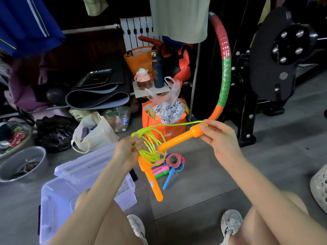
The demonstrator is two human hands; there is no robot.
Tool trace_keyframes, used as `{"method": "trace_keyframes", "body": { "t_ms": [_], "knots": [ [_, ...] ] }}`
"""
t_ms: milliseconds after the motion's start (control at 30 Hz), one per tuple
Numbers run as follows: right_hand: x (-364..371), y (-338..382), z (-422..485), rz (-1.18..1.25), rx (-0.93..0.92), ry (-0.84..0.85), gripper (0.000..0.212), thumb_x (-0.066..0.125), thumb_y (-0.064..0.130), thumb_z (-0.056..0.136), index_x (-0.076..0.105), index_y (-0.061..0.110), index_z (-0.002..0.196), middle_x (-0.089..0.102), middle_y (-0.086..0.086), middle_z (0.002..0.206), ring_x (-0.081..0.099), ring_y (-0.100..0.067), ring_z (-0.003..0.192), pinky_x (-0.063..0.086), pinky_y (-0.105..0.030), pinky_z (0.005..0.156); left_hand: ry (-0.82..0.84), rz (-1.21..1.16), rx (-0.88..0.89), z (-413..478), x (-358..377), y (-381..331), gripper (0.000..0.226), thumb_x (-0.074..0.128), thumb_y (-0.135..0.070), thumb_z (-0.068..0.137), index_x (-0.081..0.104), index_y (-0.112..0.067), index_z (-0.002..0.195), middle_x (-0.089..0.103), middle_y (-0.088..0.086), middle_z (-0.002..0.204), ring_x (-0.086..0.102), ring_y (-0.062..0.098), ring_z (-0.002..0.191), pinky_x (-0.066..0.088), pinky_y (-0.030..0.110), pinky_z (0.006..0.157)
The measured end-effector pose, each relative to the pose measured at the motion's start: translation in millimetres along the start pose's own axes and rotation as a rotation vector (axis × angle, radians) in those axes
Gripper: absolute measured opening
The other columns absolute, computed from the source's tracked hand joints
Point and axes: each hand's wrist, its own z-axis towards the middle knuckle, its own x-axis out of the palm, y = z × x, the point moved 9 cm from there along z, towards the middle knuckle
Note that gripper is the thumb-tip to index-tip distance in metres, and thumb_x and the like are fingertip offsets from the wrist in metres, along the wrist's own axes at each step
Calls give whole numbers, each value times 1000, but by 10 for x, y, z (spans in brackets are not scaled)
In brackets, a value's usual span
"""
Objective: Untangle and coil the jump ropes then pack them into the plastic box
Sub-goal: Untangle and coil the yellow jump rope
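1. The left hand [128, 150] is curled round a bunch of loops of the yellow-green rope [154, 152], pinching them together so the coil cannot spring apart.
2. The right hand [218, 137] grips the free orange handle [178, 139] at its rope end, thumb on top. A taut run of cord stretches from there to the coil, which I judge keeps each new loop even.
3. The second orange handle [152, 181] hangs below the left hand, out of the way of the winding.
4. This looks like the last winds of this rope; packing is not yet done.
5. The plastic box [53, 209] stands open on the floor [203, 183] under the left forearm, its lid [83, 165] thrown back, close enough for a short drop.
6. The other jump ropes [174, 160], with pink, green and blue handles, lie bundled on the floor just beside the box.
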Motion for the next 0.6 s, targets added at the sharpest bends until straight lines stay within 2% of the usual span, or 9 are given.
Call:
{"method": "trace_keyframes", "body": {
  "t_ms": [100,167,233,300,400,500,600],
  "knots": [
    [115,250,-201,-243,-321,-61,22,67,2,81,64,16,97,66,-4,87,64,-8,83,52,-17,74,33,-84,-46,-11,138,85,21,27,-1,98,36,-14,84,37,-2,45,31,8,32,35,15,38],
    [276,362,-338,-347,-497,-35,26,68,4,81,62,25,95,63,-1,95,62,-5,86,50,-13,73,79,-127,-90,-12,240,144,20,27,-2,98,33,-14,83,37,-1,46,31,8,32,37,15,38],
    [435,347,-407,-429,-605,19,28,69,7,80,59,27,96,59,4,98,61,-5,91,51,-16,77,124,-174,-147,-35,359,203,22,29,-5,98,33,-13,78,36,-1,47,31,8,32,39,16,38],
    [595,229,-407,-519,-627,116,27,71,12,80,58,20,102,61,4,99,62,-9,93,51,-20,81,161,-201,-189,-63,469,247,24,29,-8,98,36,-12,76,35,-2,47,30,8,32,40,18,37],
    [775,146,-452,-835,-809,200,25,72,25,76,65,14,97,65,2,94,59,-13,93,45,-18,81,183,-209,-228,-69,562,288,25,30,-10,98,37,-13,74,34,-3,47,30,7,32,40,18,37],
    [797,267,-540,-1036,-1007,171,17,62,37,82,71,23,80,67,12,86,58,-12,88,43,-30,74,196,-226,-261,-43,580,313,24,30,-11,97,35,-14,74,33,-3,48,30,7,31,40,19,36],
    [650,435,-577,-1043,-1070,118,21,55,34,86,71,24,77,67,14,84,58,-12,82,39,-36,70,202,-212,-261,-20,572,291,22,33,-8,94,34,-15,73,34,-3,48,30,7,31,40,19,37]
  ]
}}
